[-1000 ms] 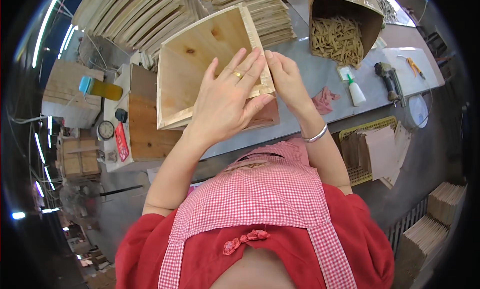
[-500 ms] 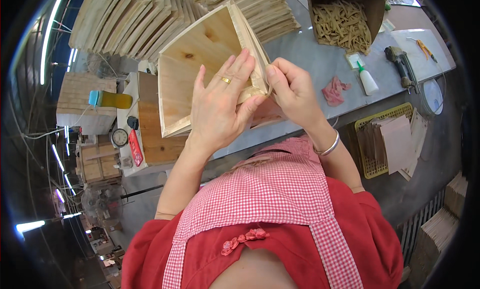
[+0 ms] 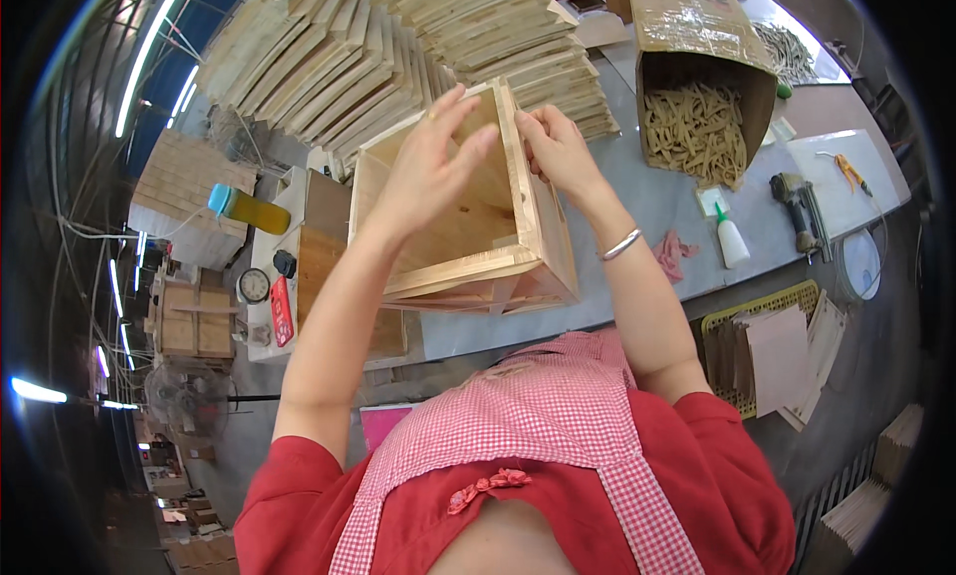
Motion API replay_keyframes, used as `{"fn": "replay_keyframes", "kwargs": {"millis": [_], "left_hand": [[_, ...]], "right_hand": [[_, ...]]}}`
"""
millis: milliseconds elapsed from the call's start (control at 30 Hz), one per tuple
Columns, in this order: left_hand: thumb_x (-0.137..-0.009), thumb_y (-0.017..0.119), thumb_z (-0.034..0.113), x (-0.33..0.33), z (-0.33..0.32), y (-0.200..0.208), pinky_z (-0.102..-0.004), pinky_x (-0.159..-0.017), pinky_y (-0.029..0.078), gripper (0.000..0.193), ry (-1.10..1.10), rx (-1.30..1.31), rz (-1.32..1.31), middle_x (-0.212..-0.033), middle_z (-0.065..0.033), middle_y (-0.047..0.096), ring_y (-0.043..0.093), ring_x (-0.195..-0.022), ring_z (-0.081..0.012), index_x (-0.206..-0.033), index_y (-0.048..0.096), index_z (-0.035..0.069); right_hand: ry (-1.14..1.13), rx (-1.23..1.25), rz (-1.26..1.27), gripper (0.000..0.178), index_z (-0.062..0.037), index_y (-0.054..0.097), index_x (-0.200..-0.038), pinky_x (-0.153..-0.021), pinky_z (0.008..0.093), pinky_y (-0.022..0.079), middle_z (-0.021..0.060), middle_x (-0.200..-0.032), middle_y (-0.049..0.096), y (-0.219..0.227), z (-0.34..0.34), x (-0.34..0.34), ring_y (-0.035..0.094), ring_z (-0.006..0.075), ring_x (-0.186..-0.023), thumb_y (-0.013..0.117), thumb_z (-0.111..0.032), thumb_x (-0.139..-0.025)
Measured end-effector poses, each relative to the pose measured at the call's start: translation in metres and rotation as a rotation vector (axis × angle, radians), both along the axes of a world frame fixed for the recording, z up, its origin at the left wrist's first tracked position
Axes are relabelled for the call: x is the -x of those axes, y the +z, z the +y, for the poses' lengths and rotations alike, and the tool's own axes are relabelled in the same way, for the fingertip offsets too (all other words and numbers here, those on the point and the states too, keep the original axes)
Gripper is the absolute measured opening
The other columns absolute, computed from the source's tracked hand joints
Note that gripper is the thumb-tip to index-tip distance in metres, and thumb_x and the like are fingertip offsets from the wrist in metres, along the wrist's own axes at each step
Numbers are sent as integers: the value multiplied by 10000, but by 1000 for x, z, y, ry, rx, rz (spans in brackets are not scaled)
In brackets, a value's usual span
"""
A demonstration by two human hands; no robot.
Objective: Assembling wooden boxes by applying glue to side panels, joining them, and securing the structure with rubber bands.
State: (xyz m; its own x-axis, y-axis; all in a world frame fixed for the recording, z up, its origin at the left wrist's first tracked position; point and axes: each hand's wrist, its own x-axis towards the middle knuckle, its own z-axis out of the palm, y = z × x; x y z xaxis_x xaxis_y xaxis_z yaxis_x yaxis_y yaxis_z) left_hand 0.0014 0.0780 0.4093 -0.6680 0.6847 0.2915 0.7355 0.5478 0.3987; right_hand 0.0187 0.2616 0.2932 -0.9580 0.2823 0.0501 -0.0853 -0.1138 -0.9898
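An open wooden box (image 3: 458,268) with pale rims and a knotty inner panel stands tilted on the grey table in front of me. My left hand (image 3: 430,167) is over its opening, fingers spread and holding nothing; whether it touches the far rim I cannot tell. At the far right corner my right hand (image 3: 564,155) is closed, thumb and fingers pinched against the outer side of the rim. What lies between those fingers is hidden. A silver bangle is on my right wrist.
Stacked wooden frames (image 3: 329,62) fill the table's far side. A cardboard box (image 3: 702,27) of tan bands lies at the far right, near a pink cloth (image 3: 673,254), a green-tipped bottle (image 3: 732,241) and a dark power tool (image 3: 794,207). A yellow basket (image 3: 719,326) holds thin panels.
The wooden box has come lower and tipped, showing its near side. My left hand has lifted off the corner and moved toward the far rim; my right hand has shifted along to the far corner.
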Motion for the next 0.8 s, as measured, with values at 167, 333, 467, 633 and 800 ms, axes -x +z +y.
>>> {"fn": "replay_keyframes", "kwargs": {"millis": [167, 333, 467, 633, 800], "left_hand": [[-998, 590, 448, 62, 25, -20, -446, -1144, 406, 642, 50, 69, 22, -1536, -239, 496, 499, -1397, -400, -1427, 559, -29], [-1009, 592, 428, 75, 27, -29, -416, -1109, 430, 645, 48, 204, 74, -1468, -197, 553, 544, -1340, -345, -1463, 530, -26], [-985, 591, 492, 70, 28, -25, -436, -1132, 407, 698, 63, 200, 49, -1483, -195, 545, 512, -1368, -366, -1458, 539, -20], [-962, 573, 562, 66, 28, -33, -490, -1157, 377, 736, 77, 192, 113, -1507, -206, 532, 474, -1390, -419, -1438, 561, 1], [-990, 565, 545, 64, 26, -39, -473, -1164, 369, 707, 89, 241, 194, -1505, -216, 523, 475, -1383, -399, -1424, 576, -13]], "right_hand": [[-15, -46, 107, 364, -3, 630, -1207, -784, 398, 555, 132, -893, 696, -7, 2, 20, 689, 255, -835, 604, -304, -1004], [-215, -532, 442, 378, -89, 625, -1347, -852, 457, 562, 149, -1144, 667, -2, 10, 33, 699, 366, -933, 574, -170, -981], [-107, -873, 374, 384, -100, 650, -1318, -839, 474, 572, 124, -1198, 642, 20, 27, 35, 706, 366, -974, 616, -142, -938], [-56, -1179, 526, 339, -47, 694, -1190, -787, 447, 581, 85, -1196, 654, 38, 44, 44, 722, 327, -956, 692, -131, -862], [1, -1239, 519, 324, -74, 720, -1170, -782, 429, 580, 58, -1211, 669, 48, 39, 49, 720, 309, -954, 682, -98, -848]]}}
